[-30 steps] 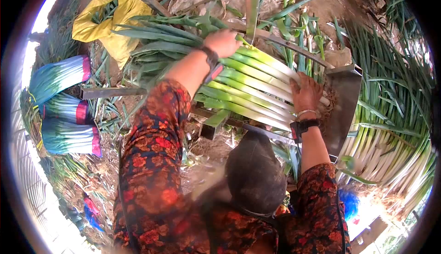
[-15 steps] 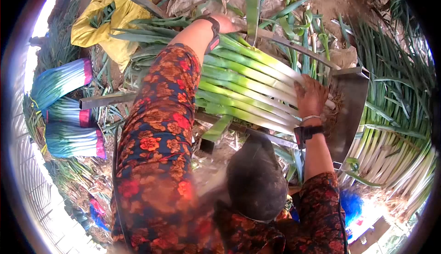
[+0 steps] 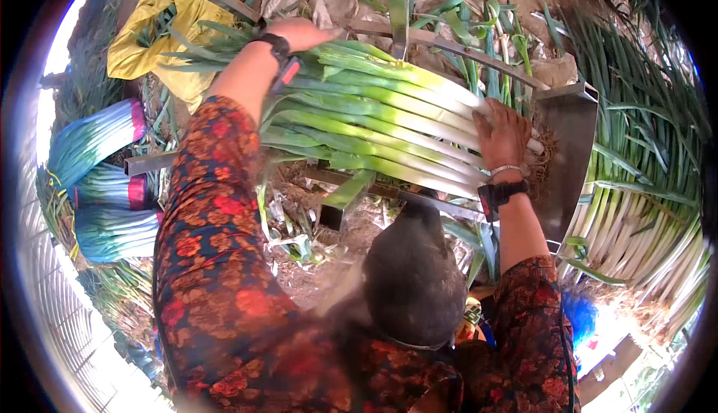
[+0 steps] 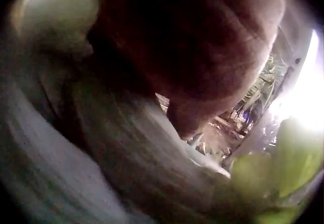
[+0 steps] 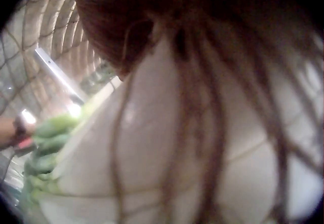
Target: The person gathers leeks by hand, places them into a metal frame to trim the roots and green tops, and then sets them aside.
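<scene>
A row of leeks [image 3: 419, 125] lies across a metal frame, white ends to the right and green leaves to the left. My left hand [image 3: 299, 33] is at the far edge of the leaves, its visible digit pointing right. In the left wrist view its palm [image 4: 202, 42] is close over dark leaves [image 4: 131, 138]. My right hand [image 3: 505, 136] grips the white stalks near the roots, fingers bent over them. The right wrist view shows white stalks [image 5: 147, 112] with stringy roots [image 5: 207, 133] hanging in front.
An upright metal plate [image 3: 565, 159] stands at the root end. Metal posts [image 3: 396, 9] rise from the frame. Loose leeks [image 3: 636, 211] are piled at right. A yellow sack [image 3: 164, 39] and tied bundles [image 3: 112, 181] lie at left. A dark cap [image 3: 415, 275] is in the foreground.
My left hand has moved left along the far edge of the leaves, uncovering more of the green part. The right hand has stayed at the root end.
</scene>
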`<state>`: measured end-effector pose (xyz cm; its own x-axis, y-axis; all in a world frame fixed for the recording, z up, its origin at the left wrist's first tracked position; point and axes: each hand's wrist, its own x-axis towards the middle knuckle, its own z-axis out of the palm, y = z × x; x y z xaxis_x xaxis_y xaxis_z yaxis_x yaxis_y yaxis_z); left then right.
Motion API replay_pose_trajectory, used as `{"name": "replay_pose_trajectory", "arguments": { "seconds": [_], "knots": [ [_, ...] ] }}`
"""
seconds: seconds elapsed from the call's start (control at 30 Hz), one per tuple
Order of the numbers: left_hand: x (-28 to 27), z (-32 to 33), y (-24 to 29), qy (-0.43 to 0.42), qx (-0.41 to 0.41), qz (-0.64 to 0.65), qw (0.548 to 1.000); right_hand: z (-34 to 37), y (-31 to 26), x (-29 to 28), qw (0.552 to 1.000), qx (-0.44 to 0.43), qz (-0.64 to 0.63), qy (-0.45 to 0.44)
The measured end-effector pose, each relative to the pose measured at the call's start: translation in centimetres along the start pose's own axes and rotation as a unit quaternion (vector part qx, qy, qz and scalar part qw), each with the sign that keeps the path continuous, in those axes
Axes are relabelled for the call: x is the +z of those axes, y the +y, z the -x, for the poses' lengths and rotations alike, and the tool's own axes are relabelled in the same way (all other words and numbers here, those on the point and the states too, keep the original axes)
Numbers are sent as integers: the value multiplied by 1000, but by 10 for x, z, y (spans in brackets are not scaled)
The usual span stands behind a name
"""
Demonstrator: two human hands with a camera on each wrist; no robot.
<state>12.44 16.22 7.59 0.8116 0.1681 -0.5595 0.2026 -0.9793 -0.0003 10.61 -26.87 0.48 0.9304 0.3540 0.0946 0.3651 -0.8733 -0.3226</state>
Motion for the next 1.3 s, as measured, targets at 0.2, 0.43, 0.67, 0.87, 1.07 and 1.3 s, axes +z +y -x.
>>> {"name": "replay_pose_trajectory", "arguments": {
  "seconds": [0.2, 0.43, 0.67, 0.87, 1.07, 1.3],
  "knots": [
    [14, 29, -78, 70, -89, 24, 993, -5, 2, -1, 1000, 2, -4, -23],
    [61, 72, -178, 76, -316, 20, 945, 1, -3, 0, 999, 12, 12, -30],
    [49, 103, -142, 310, -393, -50, 864, -2, 2, 6, 999, -11, 29, -8],
    [11, 46, 10, 518, 191, 54, 832, -4, 3, 2, 999, -10, 25, -26],
    [73, 36, 134, 302, 242, 15, 922, -4, 5, 9, 999, -18, 25, 27],
    [104, 49, 127, 272, 230, -26, 934, -6, -2, -5, 996, 40, -66, -39]
  ]
}}
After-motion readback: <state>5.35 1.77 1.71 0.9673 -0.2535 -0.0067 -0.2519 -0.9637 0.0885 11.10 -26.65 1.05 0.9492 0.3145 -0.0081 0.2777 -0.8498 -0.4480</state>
